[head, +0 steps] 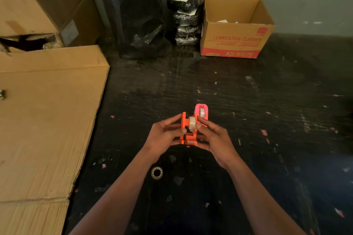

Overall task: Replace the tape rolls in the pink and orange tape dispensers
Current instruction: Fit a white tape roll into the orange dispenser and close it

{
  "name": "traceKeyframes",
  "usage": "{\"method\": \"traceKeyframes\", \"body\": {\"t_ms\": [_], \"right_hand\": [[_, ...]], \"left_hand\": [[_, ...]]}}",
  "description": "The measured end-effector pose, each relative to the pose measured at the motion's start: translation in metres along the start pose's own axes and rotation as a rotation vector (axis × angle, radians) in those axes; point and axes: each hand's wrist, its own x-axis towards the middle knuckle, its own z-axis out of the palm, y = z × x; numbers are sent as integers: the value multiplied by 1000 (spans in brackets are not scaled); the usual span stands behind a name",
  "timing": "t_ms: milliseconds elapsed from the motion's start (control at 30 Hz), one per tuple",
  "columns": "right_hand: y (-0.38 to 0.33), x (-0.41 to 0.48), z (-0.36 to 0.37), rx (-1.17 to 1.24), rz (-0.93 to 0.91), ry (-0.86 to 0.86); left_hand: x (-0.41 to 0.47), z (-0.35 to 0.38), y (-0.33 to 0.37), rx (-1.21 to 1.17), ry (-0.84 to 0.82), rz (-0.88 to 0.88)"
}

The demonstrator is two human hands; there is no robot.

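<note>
A scuffed black floor [248,110] littered with scraps takes up most of what I can see, with a big flat sheet of brown cardboard [44,120] lying along the left. Against the far wall stands an open cardboard carton printed "LUBRICATION CLEANER" [236,30], a tall roll of black bubble wrap [131,11] and a stack of black wrapped parcels [186,19].

Out over the middle of the floor, the person holds the orange plastic tape dispenser [188,136] up between both hands. The left hand [164,135] grips its left side, fingers curled round the frame. The right hand [214,137] closes on the other side, thumb pressing by a clear tape roll [192,124] that sits in the orange frame, apparently being pushed home.

Just behind it on the floor lies the pink plastic tape dispenser [202,111], with a clear roll [202,112] already in its cradle, so that one looks done. A nearly spent tape core [157,172] lies near the left forearm, likely one of the old rolls.

My guess is the job is near its end: seat the orange roll, perhaps thread the tape to the cutter.
</note>
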Motion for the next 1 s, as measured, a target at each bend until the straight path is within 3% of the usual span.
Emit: {"method": "traceKeyframes", "body": {"t_ms": [233, 533, 1000], "right_hand": [[0, 4, -2, -34, -16, -11], [7, 5, 4, -32, -12, 0], [42, 37, 17, -253, 54, -2]], "left_hand": [[0, -2, 1, -12, -39, -7], [7, -4, -6, 53, 24, -17], [35, -23, -41, 239, 138, -114]]}}
